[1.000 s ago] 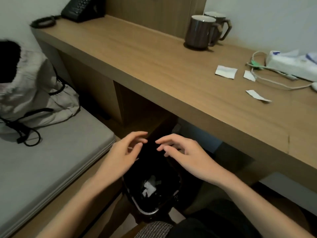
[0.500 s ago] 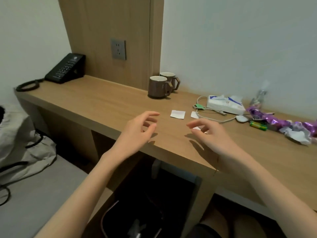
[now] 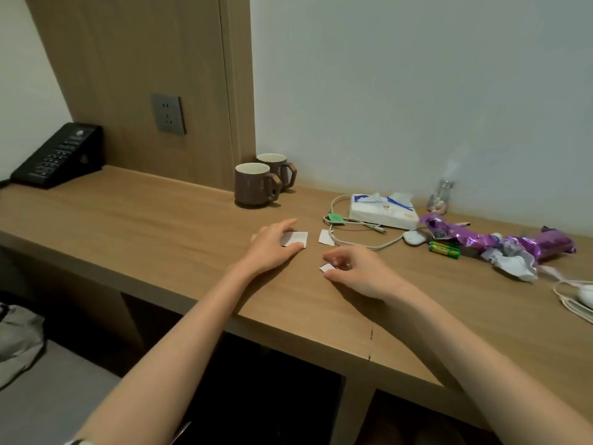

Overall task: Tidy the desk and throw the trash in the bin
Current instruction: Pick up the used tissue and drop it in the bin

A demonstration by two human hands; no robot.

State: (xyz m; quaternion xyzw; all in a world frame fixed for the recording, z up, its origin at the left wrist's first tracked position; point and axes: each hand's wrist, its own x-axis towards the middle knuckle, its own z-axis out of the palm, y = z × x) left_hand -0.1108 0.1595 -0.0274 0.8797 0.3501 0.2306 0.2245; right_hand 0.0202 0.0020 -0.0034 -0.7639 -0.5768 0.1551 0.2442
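Raised to the surface [image 3: 144,226] since earlier, our left grip [image 3: 272,248] lies spread on a paper scrap [image 3: 298,238], our right grip [image 3: 359,274] pinches a smaller scrap [image 3: 327,268] beside it: flimsy, weightless, best lifted by an edge.

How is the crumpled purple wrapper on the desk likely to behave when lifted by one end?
The purple wrapper looks thin and creased, so probably light and floppy. Its shiny foil may be slippery. The crumpled white paper against it might drag along.
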